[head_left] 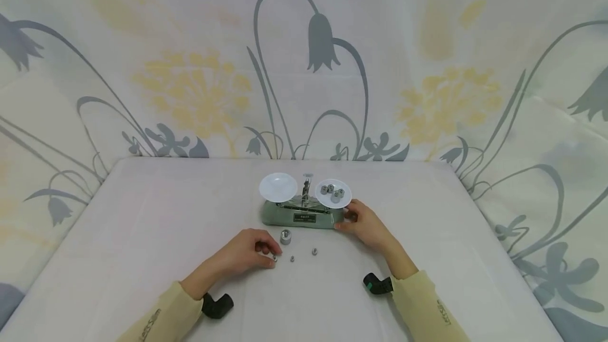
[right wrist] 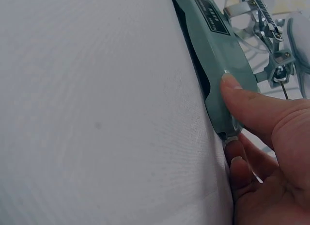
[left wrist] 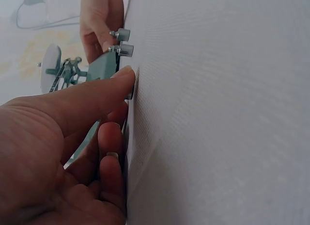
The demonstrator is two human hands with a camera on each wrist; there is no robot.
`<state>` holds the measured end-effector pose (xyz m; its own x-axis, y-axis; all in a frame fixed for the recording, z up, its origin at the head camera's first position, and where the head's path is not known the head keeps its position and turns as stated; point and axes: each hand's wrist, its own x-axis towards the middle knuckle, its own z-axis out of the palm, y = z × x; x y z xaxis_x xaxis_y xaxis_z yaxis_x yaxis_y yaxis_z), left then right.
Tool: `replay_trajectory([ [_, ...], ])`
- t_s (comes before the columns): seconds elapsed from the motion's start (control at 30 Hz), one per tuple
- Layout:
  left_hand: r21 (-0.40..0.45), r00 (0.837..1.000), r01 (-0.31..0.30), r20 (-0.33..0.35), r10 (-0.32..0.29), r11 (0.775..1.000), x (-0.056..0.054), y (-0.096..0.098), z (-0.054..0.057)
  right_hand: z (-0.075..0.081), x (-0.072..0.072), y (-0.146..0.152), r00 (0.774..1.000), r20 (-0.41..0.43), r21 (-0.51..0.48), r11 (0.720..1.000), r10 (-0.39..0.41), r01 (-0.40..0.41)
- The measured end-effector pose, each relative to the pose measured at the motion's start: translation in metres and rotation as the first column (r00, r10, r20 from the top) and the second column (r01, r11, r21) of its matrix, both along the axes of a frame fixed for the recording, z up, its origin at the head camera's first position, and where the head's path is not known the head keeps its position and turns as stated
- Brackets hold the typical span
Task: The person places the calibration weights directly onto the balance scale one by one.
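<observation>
A green balance scale (head_left: 302, 214) with two white pans stands mid-table. Several small metal weights (head_left: 331, 189) sit together in its right pan (head_left: 343, 203); the left pan (head_left: 278, 187) holds nothing. My right hand (head_left: 366, 227) grips the right end of the base, its thumb (right wrist: 232, 84) on the front face and fingers around the end. In front of the scale, my left hand (head_left: 244, 253) pinches a small metal weight (head_left: 275, 258) at the tabletop, mostly hidden by the thumb in the left wrist view. Near it stand a larger weight (head_left: 285, 237) and two small weights, one close (head_left: 292, 258), one farther right (head_left: 314, 251).
A white cloth covers the table (head_left: 142, 215), with a flower-patterned curtain (head_left: 199, 88) behind it and at both sides. Black curved mounts show at the left wrist (head_left: 217, 306) and right wrist (head_left: 377, 284).
</observation>
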<state>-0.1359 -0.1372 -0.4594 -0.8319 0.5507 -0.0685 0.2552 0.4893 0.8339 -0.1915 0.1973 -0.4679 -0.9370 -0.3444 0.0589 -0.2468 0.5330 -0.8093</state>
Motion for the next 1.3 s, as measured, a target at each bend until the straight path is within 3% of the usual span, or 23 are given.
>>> replay_trajectory([
  [0.63,-0.054,1.000,0.001,-0.031,-0.002,0.999,0.0008,0.0030,0.0035,-0.0001,0.0014,-0.0006,1.000,-0.001,-0.009,1.000,0.005,-0.005],
  [1.3,-0.046,0.999,-0.024,-0.046,0.021,0.999,0.0040,0.0020,0.0051,-0.0056,-0.0005,0.0013,1.000,0.015,-0.016,1.000,-0.002,0.002],
])
